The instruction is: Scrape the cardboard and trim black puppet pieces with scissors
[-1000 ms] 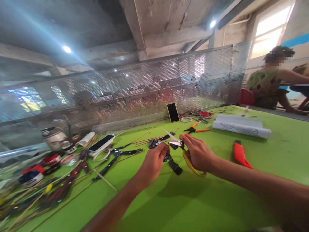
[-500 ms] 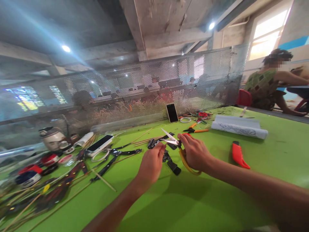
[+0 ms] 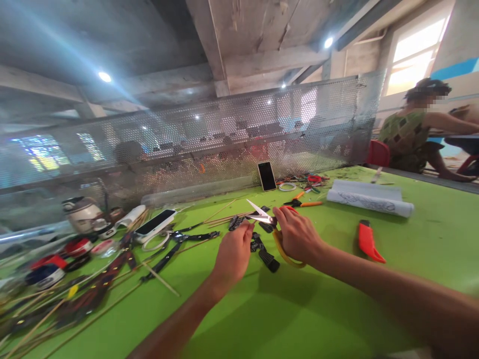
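My right hand [image 3: 297, 234] grips a pair of scissors [image 3: 263, 215] by its handles, one red and one yellow. The blades are spread and point left, just above the fingertips of my other hand. My left hand [image 3: 232, 254] is closed in a pinch close under the blades; what it pinches is too small or hidden to make out. Below and behind the hands lie dark patterned cut pieces [image 3: 267, 259] on the green table [image 3: 299, 309]. Thin bamboo sticks [image 3: 224, 218] rest just beyond them.
Orange-handled pliers [image 3: 310, 203], a red cutter [image 3: 369, 242] and a rolled white sheet [image 3: 370, 198] lie to the right. A phone [image 3: 267, 176] leans near the mesh screen [image 3: 209, 149]. Tape rolls [image 3: 43, 276], sticks and a white phone-like device [image 3: 155, 223] crowd the left. A person [image 3: 415, 124] sits far right.
Both hands and the scissors have shifted very slightly left. The blades stay spread near my left fingertips, and the things on the table keep their places.
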Motion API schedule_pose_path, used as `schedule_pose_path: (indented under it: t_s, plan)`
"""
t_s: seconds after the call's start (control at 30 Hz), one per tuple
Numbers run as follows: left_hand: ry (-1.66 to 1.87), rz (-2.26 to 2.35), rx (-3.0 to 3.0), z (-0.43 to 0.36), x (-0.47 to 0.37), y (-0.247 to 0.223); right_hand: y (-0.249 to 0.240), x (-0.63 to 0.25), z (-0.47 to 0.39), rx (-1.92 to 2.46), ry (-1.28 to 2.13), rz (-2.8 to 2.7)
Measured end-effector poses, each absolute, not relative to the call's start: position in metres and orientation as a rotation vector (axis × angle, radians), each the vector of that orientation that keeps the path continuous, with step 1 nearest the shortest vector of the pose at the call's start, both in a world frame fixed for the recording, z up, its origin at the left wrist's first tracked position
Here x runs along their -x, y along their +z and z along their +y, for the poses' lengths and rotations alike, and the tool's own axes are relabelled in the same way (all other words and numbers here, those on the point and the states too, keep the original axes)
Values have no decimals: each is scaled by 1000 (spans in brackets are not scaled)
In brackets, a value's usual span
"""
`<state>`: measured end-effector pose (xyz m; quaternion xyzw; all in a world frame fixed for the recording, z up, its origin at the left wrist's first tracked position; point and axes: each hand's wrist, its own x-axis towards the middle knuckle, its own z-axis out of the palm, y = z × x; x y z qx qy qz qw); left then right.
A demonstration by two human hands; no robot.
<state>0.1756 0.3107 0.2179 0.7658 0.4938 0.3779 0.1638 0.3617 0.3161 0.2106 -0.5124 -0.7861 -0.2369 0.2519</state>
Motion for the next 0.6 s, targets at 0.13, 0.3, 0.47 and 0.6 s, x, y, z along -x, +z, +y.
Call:
schedule_pose_path:
  t_s: [0.13, 0.3, 0.47, 0.6]
  plan:
    - [1080, 1417, -2184, 313, -175, 216, 210, -362, 318, 1417, -650, -2140]
    - [1073, 1422, -2176, 320, -175, 213, 207, -358, 321, 1438, -623, -2140]
    - [1049, 1395, -2150, 322, -176, 209, 207, -370, 334, 1544, -557, -2034]
    - [1102, 1285, -2127, 322, -175, 210, 217, -396, 347, 1648, -447, -1877]
